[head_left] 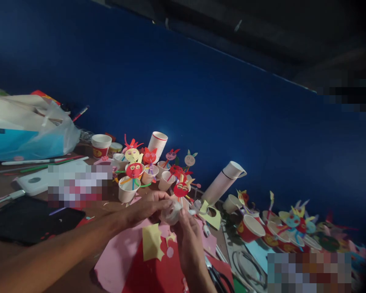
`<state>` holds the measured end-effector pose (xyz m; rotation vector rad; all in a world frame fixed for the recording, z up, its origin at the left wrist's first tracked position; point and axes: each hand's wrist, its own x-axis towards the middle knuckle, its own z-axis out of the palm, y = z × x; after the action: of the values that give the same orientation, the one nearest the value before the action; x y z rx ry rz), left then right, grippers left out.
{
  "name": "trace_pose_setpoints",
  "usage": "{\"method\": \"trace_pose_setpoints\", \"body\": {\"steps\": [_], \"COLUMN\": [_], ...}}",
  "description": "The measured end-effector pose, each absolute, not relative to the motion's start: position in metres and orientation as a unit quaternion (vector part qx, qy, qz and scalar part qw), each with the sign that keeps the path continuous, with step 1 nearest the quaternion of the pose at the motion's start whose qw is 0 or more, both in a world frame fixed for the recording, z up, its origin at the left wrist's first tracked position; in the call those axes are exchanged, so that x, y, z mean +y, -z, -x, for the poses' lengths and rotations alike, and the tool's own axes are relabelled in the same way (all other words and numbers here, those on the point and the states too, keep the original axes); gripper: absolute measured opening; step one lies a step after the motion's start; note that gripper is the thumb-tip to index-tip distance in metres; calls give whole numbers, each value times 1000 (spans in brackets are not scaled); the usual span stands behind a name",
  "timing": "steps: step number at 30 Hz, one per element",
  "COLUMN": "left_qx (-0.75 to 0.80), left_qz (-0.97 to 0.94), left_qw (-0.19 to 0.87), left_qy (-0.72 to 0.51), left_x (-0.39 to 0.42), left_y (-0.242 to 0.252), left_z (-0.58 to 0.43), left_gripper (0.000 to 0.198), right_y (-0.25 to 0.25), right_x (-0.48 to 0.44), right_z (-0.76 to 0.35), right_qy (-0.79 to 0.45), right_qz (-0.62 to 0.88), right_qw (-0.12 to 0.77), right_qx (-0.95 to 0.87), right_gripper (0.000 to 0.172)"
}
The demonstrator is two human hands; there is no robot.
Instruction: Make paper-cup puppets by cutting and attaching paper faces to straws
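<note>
Both hands meet near the middle of the head view around a roll of clear tape (171, 212). My left hand (154, 205) pinches the roll's upper left side. On its right side, the fingers of my right hand (187, 232) are closed against it. Just behind the roll stands a paper cup with a red paper face (181, 189) on a stick. Beneath the hands lie red paper (149, 268), pink paper (116, 254) and a cut yellow piece (151, 242).
Several cups with paper faces (134, 171) stand behind and at the right. Black scissors (216, 278) lie by my right wrist. A white jug (221, 183) and stacked cups (157, 144) stand near the blue wall. At left are a dark tablet (27, 219) and a plastic bag (61, 134).
</note>
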<state>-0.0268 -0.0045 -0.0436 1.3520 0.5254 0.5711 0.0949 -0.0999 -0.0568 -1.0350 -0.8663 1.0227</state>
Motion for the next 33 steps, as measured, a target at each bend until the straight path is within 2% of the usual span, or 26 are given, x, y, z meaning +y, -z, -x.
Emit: {"method": "trace_pose_setpoints", "body": {"steps": [4,7,13,19,25,33], "left_qx": [205,193,153,137,140,134], "left_qz": [-583,-570,-586,-633,-636,-625], "left_qw": [735,745,733,679,666,691], "left_qy": [-279,-288,-310,-347,-365,-338], "left_x": [-8,-13,-21,-27,-27,-25], "left_y": [43,42,46,45,49,51], "left_z": [25,23,18,20,20,19], "left_gripper": [41,41,42,36,37,41], "right_y": [49,46,44,45,41,43], "right_x": [-104,-105,-105,-108,-108,-104], "right_z": [-90,-86,-83,-84,-81,-85], "right_qy": [-459,-466,-482,-484,-462,-448], "right_qz": [427,398,350,324,353,389], "right_qw": [665,676,713,721,715,711], "right_qx": [-405,-408,-370,-375,-388,-377], "right_gripper": [11,15,11,8,8,17]}}
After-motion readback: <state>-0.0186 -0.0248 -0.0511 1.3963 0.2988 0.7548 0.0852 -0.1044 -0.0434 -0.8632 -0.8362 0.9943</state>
